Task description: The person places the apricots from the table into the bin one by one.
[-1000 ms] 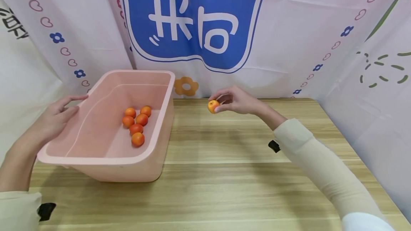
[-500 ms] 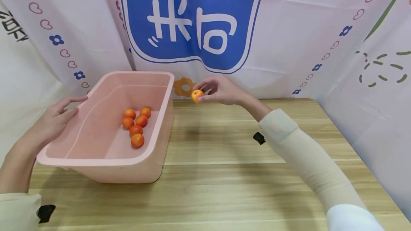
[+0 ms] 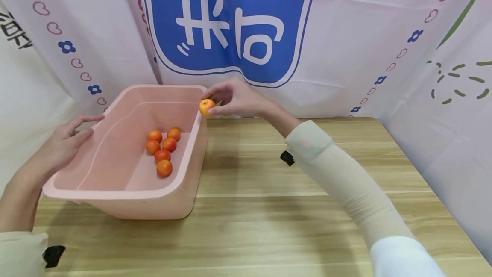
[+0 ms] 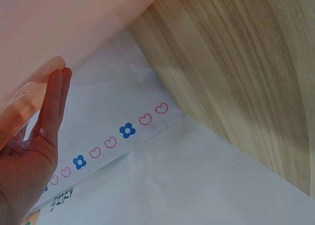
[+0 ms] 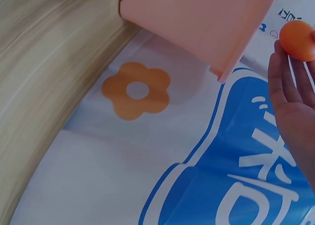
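My right hand (image 3: 239,98) pinches a small round orange-yellow fruit (image 3: 207,107) between thumb and fingertips, overlapping the far right rim of the pink tub (image 3: 188,157) in the head view. In the right wrist view the fruit (image 5: 297,41) sits at the fingertips of the hand (image 5: 295,104), with the tub's outer wall (image 5: 197,23) to its left. On the tub floor lies a cluster of several orange-red fruits (image 3: 162,156). My left hand (image 3: 63,142) rests at the tub's left rim, index finger extended; the left wrist view shows its fingers (image 4: 51,104) straight at the rim.
The tub stands on the left part of a wood-grain table (image 3: 269,225). A printed white cloth (image 3: 326,54) with a blue panel hangs right behind the table, and more white cloth (image 3: 453,110) hangs along the right side.
My right hand has carried the fruit leftward and slightly up, from over the table to the tub's right rim. The left hand, the tub and the fruits in it stay in place.
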A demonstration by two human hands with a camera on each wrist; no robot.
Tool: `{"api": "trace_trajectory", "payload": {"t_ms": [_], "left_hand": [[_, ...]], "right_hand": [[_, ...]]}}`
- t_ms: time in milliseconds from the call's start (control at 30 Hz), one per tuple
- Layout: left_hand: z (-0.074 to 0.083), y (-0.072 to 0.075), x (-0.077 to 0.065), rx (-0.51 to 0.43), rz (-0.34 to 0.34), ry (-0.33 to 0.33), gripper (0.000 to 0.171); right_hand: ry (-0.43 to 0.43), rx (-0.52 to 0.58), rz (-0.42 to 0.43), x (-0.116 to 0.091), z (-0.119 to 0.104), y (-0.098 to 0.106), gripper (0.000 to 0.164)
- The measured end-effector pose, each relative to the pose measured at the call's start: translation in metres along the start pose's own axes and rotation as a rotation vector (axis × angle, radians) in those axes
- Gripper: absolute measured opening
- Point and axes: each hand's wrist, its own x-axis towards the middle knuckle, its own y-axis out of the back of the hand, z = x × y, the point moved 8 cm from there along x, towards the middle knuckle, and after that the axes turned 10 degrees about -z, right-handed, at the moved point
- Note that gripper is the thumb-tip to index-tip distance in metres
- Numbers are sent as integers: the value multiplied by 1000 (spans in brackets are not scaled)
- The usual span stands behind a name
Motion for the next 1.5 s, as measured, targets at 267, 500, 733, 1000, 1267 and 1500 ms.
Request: {"api": "trace_trajectory", "payload": {"t_ms": [267, 500, 733, 1000, 1267, 1500], "left_hand": [[-2, -1, -1, -14, -3, 4, 45], [-2, -1, 0, 6, 7, 1, 46], [-3, 0, 2, 19, 12, 3, 46], [-2, 1, 1, 26, 7, 7, 46], [-3, 0, 0, 33, 0, 30, 44], [1, -1, -1, 4, -10, 20, 45]], "right_hand": [[19, 20, -37, 26, -12, -17, 35], [28, 14, -92, 50, -16, -34, 35], [-62, 35, -159, 69, -14, -57, 38], [-63, -22, -223, 92, -22, -86, 37], [-58, -66, -268, 113, -28, -108, 33], [-106, -92, -281, 127, -24, -119, 31]]}}
